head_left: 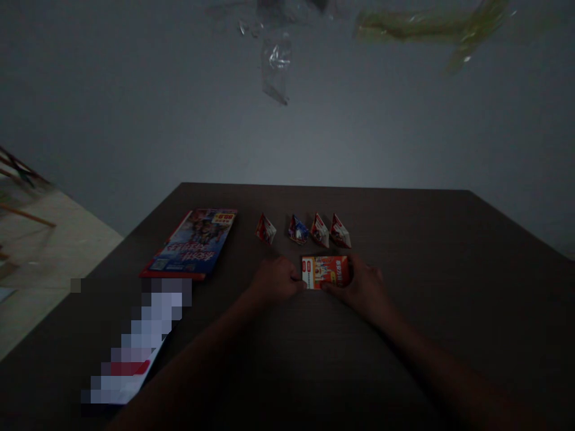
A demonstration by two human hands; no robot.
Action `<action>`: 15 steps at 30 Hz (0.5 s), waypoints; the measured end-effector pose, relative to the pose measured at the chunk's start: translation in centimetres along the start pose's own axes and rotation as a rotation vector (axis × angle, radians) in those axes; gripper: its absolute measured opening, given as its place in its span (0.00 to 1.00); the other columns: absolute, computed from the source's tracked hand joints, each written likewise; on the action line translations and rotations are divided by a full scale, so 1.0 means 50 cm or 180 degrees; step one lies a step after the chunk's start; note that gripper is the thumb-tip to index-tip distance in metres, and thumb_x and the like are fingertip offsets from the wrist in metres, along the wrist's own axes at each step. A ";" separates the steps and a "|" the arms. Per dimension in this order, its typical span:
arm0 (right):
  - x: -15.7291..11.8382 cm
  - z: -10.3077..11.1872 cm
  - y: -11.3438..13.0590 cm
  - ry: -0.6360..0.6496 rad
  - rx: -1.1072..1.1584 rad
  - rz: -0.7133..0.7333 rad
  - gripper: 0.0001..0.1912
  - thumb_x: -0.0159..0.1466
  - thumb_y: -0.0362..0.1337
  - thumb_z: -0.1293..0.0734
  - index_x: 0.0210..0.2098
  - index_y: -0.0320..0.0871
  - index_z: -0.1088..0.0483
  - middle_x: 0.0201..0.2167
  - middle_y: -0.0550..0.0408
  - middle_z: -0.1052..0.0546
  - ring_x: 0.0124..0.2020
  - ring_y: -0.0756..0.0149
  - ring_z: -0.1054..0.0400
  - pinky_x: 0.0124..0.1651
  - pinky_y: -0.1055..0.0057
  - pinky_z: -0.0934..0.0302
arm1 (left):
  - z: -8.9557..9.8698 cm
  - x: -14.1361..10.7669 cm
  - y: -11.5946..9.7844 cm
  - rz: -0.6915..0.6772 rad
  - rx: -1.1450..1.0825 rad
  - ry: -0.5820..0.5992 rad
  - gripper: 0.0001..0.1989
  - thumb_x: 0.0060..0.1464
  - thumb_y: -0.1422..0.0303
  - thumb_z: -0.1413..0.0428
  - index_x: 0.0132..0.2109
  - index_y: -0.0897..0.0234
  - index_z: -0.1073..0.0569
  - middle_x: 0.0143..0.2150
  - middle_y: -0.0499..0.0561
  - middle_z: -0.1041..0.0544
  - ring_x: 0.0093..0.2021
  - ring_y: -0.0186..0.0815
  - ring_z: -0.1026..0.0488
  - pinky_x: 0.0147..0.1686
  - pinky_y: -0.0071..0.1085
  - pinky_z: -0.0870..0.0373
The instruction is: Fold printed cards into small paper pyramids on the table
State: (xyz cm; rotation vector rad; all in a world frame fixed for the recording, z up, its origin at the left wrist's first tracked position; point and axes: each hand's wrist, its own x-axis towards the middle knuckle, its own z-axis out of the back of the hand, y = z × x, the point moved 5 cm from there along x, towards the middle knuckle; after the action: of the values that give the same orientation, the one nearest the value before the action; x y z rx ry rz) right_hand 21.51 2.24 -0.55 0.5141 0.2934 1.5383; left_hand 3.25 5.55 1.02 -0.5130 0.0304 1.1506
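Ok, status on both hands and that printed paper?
Left hand at left end of printed paper, right hand gripping right end. Print facing up. Four folded pieces just beyond, none covering it.

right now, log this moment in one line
left hand: at left edge of red-white paper rectangle | right hand: at right end | beyond: four pointed folded paper shapes | left: blue-red printed booklet

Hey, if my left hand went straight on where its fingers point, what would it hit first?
The red card: your left hand seems right at its left edge, though dimness hides whether they touch.
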 end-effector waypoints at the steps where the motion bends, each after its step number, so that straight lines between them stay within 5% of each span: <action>1: 0.000 0.001 -0.002 0.0008 0.0031 0.0002 0.29 0.49 0.52 0.30 0.45 0.44 0.37 0.38 0.50 0.23 0.40 0.53 0.30 0.48 0.55 0.47 | 0.001 0.000 -0.001 -0.0002 0.0007 0.0010 0.13 0.49 0.59 0.47 0.30 0.61 0.22 0.26 0.48 0.24 0.27 0.33 0.30 0.27 0.27 0.43; 7: -0.001 0.010 -0.018 0.0050 0.0187 0.0005 0.30 0.50 0.49 0.30 0.48 0.43 0.37 0.39 0.48 0.22 0.41 0.53 0.29 0.49 0.54 0.46 | 0.001 0.000 -0.003 -0.0072 0.0017 0.0060 0.13 0.50 0.60 0.47 0.29 0.62 0.22 0.23 0.47 0.26 0.28 0.34 0.30 0.28 0.27 0.43; 15: 0.000 0.024 -0.023 0.0309 0.0293 -0.0138 0.27 0.50 0.47 0.30 0.47 0.44 0.36 0.28 0.56 0.23 0.34 0.58 0.28 0.38 0.63 0.42 | 0.000 0.002 -0.004 -0.0116 0.0126 0.0053 0.15 0.50 0.59 0.48 0.27 0.63 0.23 0.24 0.48 0.25 0.26 0.32 0.32 0.26 0.27 0.45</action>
State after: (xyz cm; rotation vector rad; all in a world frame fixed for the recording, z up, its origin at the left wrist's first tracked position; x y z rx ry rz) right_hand 23.10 2.15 -0.08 0.5027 0.4492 1.5150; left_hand 3.48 5.55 1.05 -0.4861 0.0579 1.1079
